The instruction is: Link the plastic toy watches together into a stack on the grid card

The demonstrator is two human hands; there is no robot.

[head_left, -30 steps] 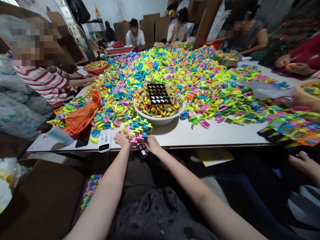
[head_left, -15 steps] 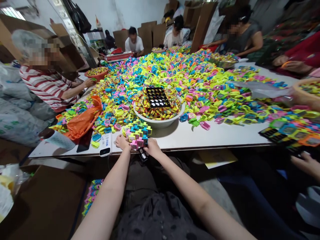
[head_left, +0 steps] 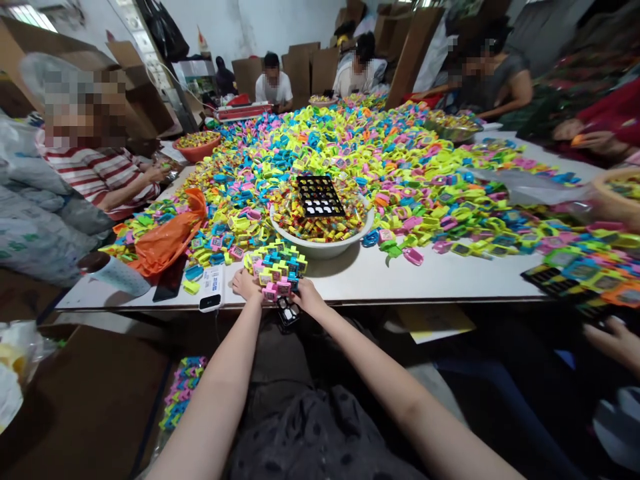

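Between my hands, at the table's front edge, is a tight bunch of toy watches (head_left: 277,270) in yellow, blue and pink, set in rows. My left hand (head_left: 246,285) is closed on its left side. At the lower right of the bunch, my right hand (head_left: 309,296) is bent around the edge, its fingertips partly hidden. A black plastic tray (head_left: 289,315) with pale cells shows below the bunch, by my right fingers. Just beyond stands a white bowl (head_left: 325,248) of small wrapped candies (head_left: 320,227), with another black tray (head_left: 321,196) lying on top.
A large heap of toy watches (head_left: 360,147) covers the table's middle. To my left are a power bank (head_left: 211,293), a dark phone (head_left: 169,283), a tumbler (head_left: 114,273) and an orange bag (head_left: 167,240). Co-workers sit around the table; a person's hand (head_left: 617,337) is at right.
The bunch stays between my hands. More of the black tray's lower end shows beneath it now. The view has shifted slightly, and the co-worker at left has moved their hands.
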